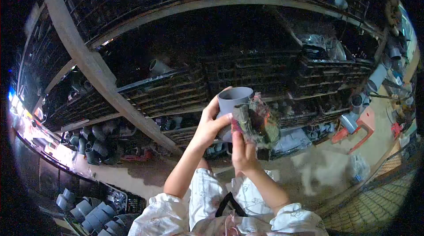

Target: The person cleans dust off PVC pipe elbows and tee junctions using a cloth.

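A grey plastic pipe fitting (226, 100) is held up in front of my body, its round opening facing up. My left hand (211, 123) is wrapped round its left side, the thumb across the front. Against the fitting's right side is a bunched, dirty multicoloured cloth (260, 123). From below, my right hand (244, 152) grips this cloth with its fingers closed; part of the hand is hidden behind the cloth.
Dark crates (247, 74) fill the shelves ahead, behind metal rack beams (97, 70). Grey pipe fittings (97, 218) lie at lower left. On the right are a red plastic stool (364, 125), more fittings and a plastic bag (360, 167) on the floor.
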Demonstrator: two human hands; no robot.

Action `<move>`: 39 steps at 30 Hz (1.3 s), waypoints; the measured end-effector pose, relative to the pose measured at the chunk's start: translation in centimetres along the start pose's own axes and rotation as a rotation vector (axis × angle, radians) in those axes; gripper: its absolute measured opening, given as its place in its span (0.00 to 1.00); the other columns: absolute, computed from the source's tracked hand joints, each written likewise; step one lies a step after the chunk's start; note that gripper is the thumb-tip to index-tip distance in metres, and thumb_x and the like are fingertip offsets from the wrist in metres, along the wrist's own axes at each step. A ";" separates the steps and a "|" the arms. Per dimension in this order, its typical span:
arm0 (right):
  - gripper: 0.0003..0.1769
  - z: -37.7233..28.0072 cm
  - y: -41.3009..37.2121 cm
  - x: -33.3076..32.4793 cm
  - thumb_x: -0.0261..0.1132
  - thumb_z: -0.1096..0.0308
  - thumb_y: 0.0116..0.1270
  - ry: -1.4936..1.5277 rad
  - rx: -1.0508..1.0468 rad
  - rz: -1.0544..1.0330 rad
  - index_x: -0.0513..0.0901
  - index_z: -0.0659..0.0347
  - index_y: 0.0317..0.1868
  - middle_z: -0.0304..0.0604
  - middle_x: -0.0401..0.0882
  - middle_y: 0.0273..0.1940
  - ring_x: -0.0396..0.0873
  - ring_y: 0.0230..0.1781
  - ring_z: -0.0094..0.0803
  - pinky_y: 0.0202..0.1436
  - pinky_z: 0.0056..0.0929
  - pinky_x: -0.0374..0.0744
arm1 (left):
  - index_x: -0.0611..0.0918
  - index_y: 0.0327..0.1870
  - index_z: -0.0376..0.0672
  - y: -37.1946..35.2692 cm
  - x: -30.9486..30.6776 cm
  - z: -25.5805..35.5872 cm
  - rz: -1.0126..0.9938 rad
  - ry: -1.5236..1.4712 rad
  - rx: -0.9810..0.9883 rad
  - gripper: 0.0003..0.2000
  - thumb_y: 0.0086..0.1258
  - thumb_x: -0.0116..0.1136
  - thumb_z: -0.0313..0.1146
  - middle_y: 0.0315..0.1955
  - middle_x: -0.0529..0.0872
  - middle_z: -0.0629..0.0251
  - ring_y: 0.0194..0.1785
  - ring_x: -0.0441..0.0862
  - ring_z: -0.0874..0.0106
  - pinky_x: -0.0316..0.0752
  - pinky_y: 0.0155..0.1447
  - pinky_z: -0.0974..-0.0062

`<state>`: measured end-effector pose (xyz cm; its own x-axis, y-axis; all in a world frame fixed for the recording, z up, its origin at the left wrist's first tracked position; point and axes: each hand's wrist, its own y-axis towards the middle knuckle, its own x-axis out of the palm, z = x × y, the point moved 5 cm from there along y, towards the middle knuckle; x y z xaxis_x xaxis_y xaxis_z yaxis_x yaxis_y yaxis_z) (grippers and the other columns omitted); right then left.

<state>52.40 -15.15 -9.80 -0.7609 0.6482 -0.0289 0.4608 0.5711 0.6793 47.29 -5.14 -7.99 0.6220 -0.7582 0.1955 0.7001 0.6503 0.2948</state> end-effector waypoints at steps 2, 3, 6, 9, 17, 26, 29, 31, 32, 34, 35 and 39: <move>0.12 0.9 0.3 -0.2 0.51 0.72 0.60 0.022 0.022 0.037 0.73 0.66 0.43 0.49 0.73 0.43 0.70 0.45 0.38 0.51 0.34 0.65 | 0.61 0.59 0.38 -0.1 -0.1 -0.3 -0.013 0.043 0.023 0.33 0.51 0.60 0.33 0.49 0.71 0.61 0.52 0.67 0.73 0.58 0.58 0.75; 0.12 1.1 0.9 -0.7 0.51 0.71 0.60 0.128 0.074 0.060 0.74 0.65 0.43 0.47 0.73 0.43 0.70 0.45 0.36 0.51 0.32 0.65 | 0.61 0.59 0.38 -0.2 -0.1 0.0 -0.038 0.109 0.023 0.34 0.50 0.62 0.33 0.49 0.71 0.61 0.52 0.67 0.73 0.58 0.58 0.75; 0.13 1.4 3.2 -1.8 0.52 0.68 0.61 0.407 0.230 0.170 0.72 0.65 0.44 0.42 0.72 0.43 0.69 0.44 0.29 0.51 0.28 0.65 | 0.59 0.60 0.37 -0.4 0.5 1.1 -0.083 0.223 -0.013 0.39 0.46 0.66 0.35 0.48 0.72 0.59 0.50 0.68 0.73 0.61 0.56 0.77; 0.17 3.4 3.7 -2.2 0.53 0.66 0.60 0.532 0.320 0.149 0.69 0.65 0.47 0.41 0.70 0.45 0.69 0.44 0.27 0.50 0.26 0.65 | 0.60 0.60 0.40 -0.3 0.5 1.6 -0.111 0.458 0.029 0.39 0.46 0.66 0.37 0.49 0.72 0.63 0.50 0.68 0.75 0.60 0.56 0.77; 0.23 10.3 1.9 -0.8 0.50 0.51 0.59 0.898 0.779 0.406 0.72 0.65 0.40 0.41 0.74 0.35 0.75 0.33 0.28 0.38 0.27 0.73 | 0.61 0.59 0.38 -0.9 1.3 1.9 -0.082 0.744 0.080 0.39 0.44 0.67 0.39 0.47 0.73 0.52 0.53 0.69 0.65 0.64 0.54 0.72; 0.28 11.3 1.9 -0.9 0.45 0.42 0.57 1.300 0.794 0.522 0.71 0.59 0.40 0.43 0.74 0.37 0.74 0.35 0.37 0.40 0.36 0.73 | 0.49 0.63 0.43 -1.3 1.5 -2.0 -0.097 0.476 0.209 0.55 0.31 0.73 0.31 0.59 0.59 0.54 0.62 0.55 0.65 0.50 0.63 0.69; 0.28 10.6 2.4 -0.4 0.44 0.40 0.58 0.993 0.758 0.739 0.70 0.59 0.40 0.41 0.72 0.38 0.72 0.38 0.35 0.43 0.32 0.70 | 0.54 0.60 0.43 -1.5 0.8 -6.1 0.361 0.022 0.210 0.46 0.35 0.70 0.24 0.54 0.64 0.57 0.57 0.63 0.68 0.59 0.59 0.70; 0.27 10.0 2.7 0.1 0.44 0.41 0.59 0.899 0.773 0.817 0.70 0.58 0.41 0.39 0.71 0.38 0.70 0.38 0.32 0.43 0.29 0.68 | 0.64 0.52 0.39 -1.5 0.8 -7.0 0.424 -0.152 0.112 0.34 0.39 0.69 0.26 0.44 0.72 0.61 0.50 0.70 0.69 0.65 0.54 0.71; 0.26 9.2 3.0 0.4 0.44 0.43 0.60 0.926 0.751 0.794 0.70 0.57 0.41 0.37 0.71 0.38 0.70 0.36 0.31 0.42 0.29 0.68 | 0.65 0.52 0.40 -1.3 0.6 -6.9 0.430 -0.119 0.129 0.34 0.39 0.67 0.26 0.42 0.73 0.61 0.48 0.71 0.70 0.66 0.53 0.72; 0.26 8.7 3.0 0.6 0.43 0.43 0.61 0.909 0.678 0.762 0.70 0.58 0.41 0.38 0.71 0.39 0.70 0.37 0.30 0.43 0.29 0.68 | 0.65 0.53 0.41 -1.1 0.2 -6.3 0.442 -0.144 0.127 0.33 0.40 0.66 0.27 0.42 0.74 0.62 0.46 0.72 0.71 0.67 0.51 0.72; 0.26 8.4 3.1 0.7 0.43 0.44 0.61 0.901 0.644 0.742 0.70 0.58 0.41 0.38 0.71 0.39 0.69 0.37 0.30 0.43 0.29 0.68 | 0.65 0.53 0.41 -0.8 0.0 -5.6 0.446 -0.202 0.112 0.33 0.41 0.65 0.28 0.42 0.74 0.62 0.46 0.72 0.71 0.67 0.51 0.72; 0.24 7.7 5.4 -0.4 0.49 0.49 0.60 0.828 0.541 0.657 0.69 0.62 0.46 0.39 0.70 0.45 0.68 0.43 0.27 0.46 0.29 0.68 | 0.68 0.49 0.37 2.2 -2.3 -2.0 0.371 -0.188 0.309 0.26 0.50 0.61 0.39 0.38 0.75 0.64 0.43 0.71 0.75 0.66 0.47 0.76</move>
<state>58.72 -8.40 -11.79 -0.2785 0.4870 0.8278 0.8550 0.5183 -0.0173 48.05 -1.90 -9.65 0.7152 -0.4926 0.4957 0.2900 0.8546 0.4309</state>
